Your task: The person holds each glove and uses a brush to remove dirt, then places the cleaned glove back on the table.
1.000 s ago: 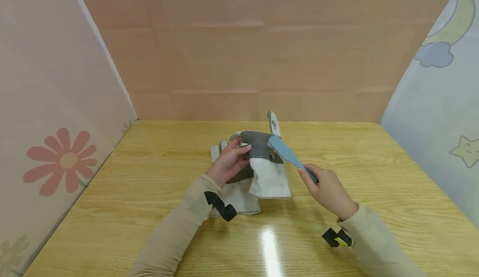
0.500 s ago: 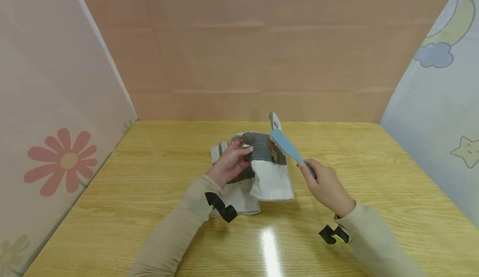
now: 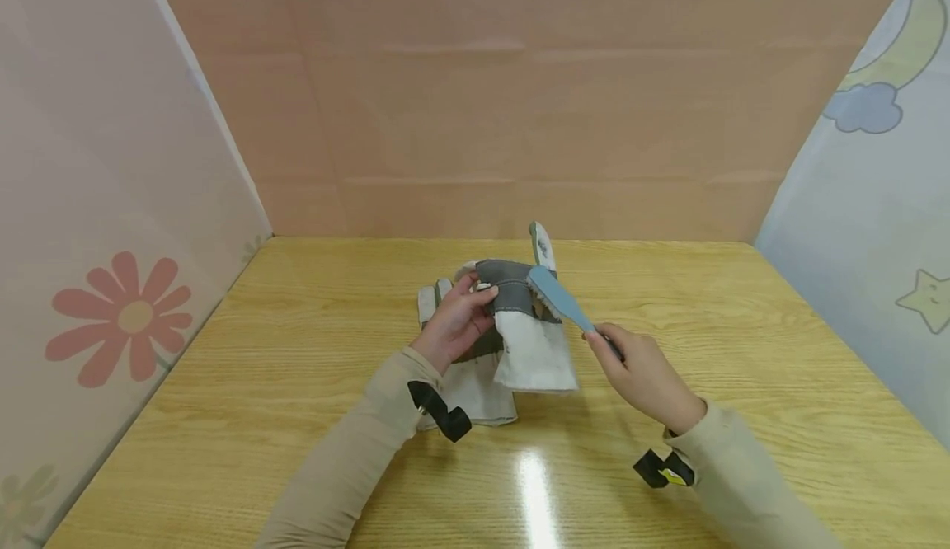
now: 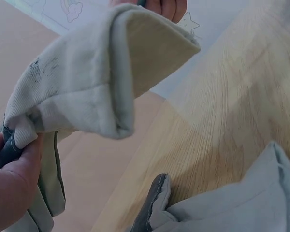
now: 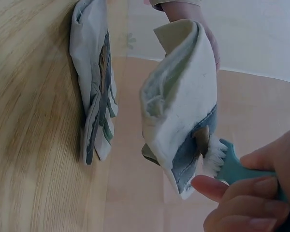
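The left hand [image 3: 456, 322] pinches a glove [image 3: 533, 359] by its grey band, the thumb lying on top of the cloth; the glove is held up above the table [image 3: 282, 351], in front of the person, its white cuff hanging toward them and one of its digits pointing up at the far side; the cuff mouth gapes, and dark marks [image 4: 43, 70] show on the white cloth in the left wrist view.

The right hand [image 3: 646, 372] grips a blue brush [image 3: 562, 297] by its dark handle, the fingers curled round it; the brush head slants over the right part of the grey band, and in the right wrist view its white bristles [image 5: 213, 157] meet the glove beside a brown patch [image 5: 201, 139].

A second glove [image 3: 478, 401] lies on the table below and to the left of the raised one, partly covered by it and by the left hand in the head view; both arms wear beige sleeves [image 3: 349, 454], each with a black mount [image 3: 449, 419] near the wrist; a flower [image 3: 126, 318] decorates the left wall, a moon [image 3: 909, 42], a cloud [image 3: 864, 108] and a star [image 3: 928, 300] the right.
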